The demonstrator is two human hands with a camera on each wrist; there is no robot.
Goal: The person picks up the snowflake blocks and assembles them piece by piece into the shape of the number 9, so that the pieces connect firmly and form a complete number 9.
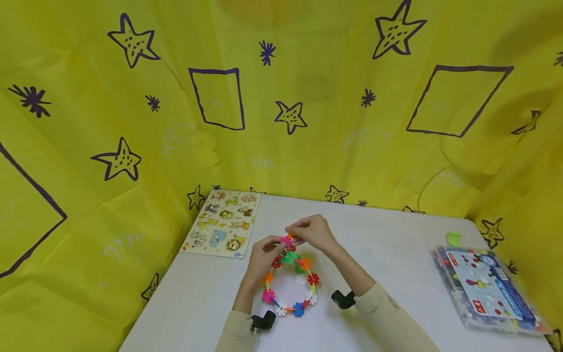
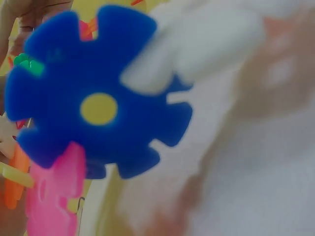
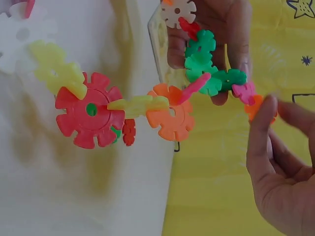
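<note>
A ring of linked plastic snowflake discs (image 1: 298, 309) in many colours hangs from my hands over the white table. My left hand (image 1: 263, 256) grips the ring's upper end near a pink disc (image 1: 287, 241). With thumb and fingertips, my right hand (image 1: 315, 233) pinches an orange disc (image 3: 260, 111) that joins the pink disc (image 3: 243, 92). Beside that lie green discs (image 3: 201, 64) in the chain, in front of my left hand (image 3: 236, 29) in the right wrist view. A blue disc (image 2: 54, 93) looms large in the left wrist view, with a pink disc (image 2: 51, 196) slotted into it.
A wooden animal puzzle board (image 1: 222, 225) lies at the table's back left. On the right sits a clear plastic case (image 1: 462, 308) with a printed sheet, and a green piece (image 1: 453, 238) behind it. Yellow patterned cloth (image 1: 308, 161) surrounds the white table (image 1: 374, 234).
</note>
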